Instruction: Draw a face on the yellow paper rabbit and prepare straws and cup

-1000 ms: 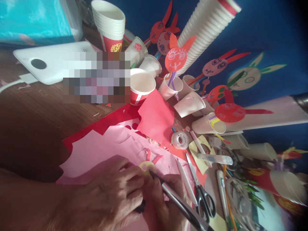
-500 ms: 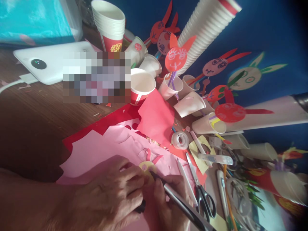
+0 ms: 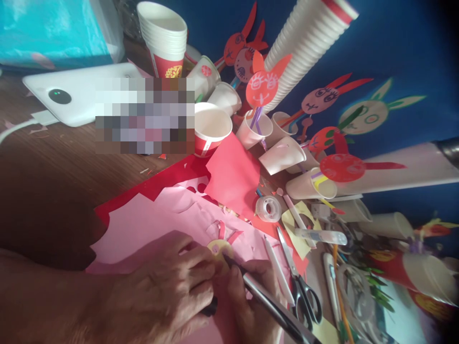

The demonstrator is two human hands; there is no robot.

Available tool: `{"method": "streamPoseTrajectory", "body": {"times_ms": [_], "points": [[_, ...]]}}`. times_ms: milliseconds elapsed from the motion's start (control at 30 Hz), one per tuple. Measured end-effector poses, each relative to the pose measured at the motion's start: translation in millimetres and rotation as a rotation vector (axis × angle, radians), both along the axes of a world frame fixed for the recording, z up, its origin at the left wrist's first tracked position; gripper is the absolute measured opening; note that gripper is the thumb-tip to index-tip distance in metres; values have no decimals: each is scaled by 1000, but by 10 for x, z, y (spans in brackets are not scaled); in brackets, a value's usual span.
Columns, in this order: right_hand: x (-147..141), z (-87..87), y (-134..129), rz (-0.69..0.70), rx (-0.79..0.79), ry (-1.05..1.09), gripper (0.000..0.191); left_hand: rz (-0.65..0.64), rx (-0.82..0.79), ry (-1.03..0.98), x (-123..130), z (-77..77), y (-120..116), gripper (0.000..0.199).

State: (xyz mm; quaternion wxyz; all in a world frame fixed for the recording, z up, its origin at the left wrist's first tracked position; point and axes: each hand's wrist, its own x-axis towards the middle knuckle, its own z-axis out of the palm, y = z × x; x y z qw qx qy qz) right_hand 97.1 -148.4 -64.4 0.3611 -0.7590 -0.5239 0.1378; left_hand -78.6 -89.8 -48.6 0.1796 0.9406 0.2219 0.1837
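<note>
Little but the pen [image 3: 267, 301] had shifted, pinched in the right hand [image 3: 256, 306] at the seemingly light, bendable yellow disc [image 3: 218, 246], best held by its rim, which the left hand [image 3: 161, 286], curled round a black piece [image 3: 210, 306], steadied on pink paper [image 3: 138, 231].

Brown wood-grain table [image 3: 71, 177] | white device [image 3: 41, 91] | white cable [image 3: 17, 128] | red paper [image 3: 143, 187] | stacked paper cups [image 3: 167, 50]

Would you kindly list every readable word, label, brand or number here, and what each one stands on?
Nothing can be read for certain.
White device: green marks on its round display, too small.
Stacked cups: gold emblem, too blurred.
Red-and-white cup: marks on its white strip, too small.
</note>
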Motion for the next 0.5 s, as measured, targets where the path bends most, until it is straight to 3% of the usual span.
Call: {"method": "streamPoseTrajectory", "body": {"times_ms": [300, 500], "points": [[-37, -82, -36, -14, -11, 108, 30, 5, 52, 19, 27, -48, -54, 19], [-11, -68, -43, -15, -8, 14, 29, 5, 51, 42, 29, -53, -53, 24]]}}
